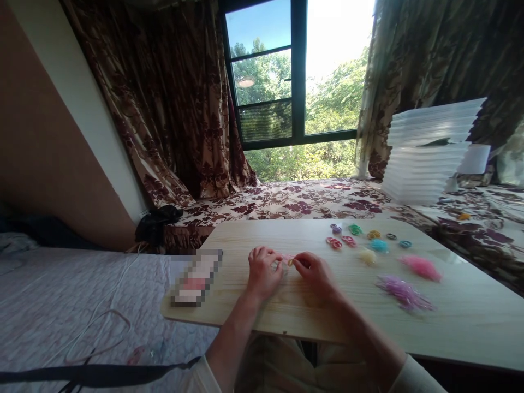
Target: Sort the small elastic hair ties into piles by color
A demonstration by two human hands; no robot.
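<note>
My left hand (264, 271) rests over the middle of the wooden table, its fingers curled and thumb drawn in. At its fingertips shows a bit of pale pink, partly see-through material (286, 257), too small to name. Close on the right, my right hand (314, 273) is closed in a pinch at a small yellow ring (290, 262), which lies between the two hands. To the right sit small groups of coloured rings: purple (336, 229), green (355, 229), red (335, 244), yellow (374, 234) and blue (405, 244).
A purple bundle of thin strips (403, 293) and a pink bundle (421, 267) lie on the table (327, 333) at right, near a cream clump (367, 256). A blurred-out flat object (196, 278) lies at left. White stacked sheets (426, 153) stand behind, by the window.
</note>
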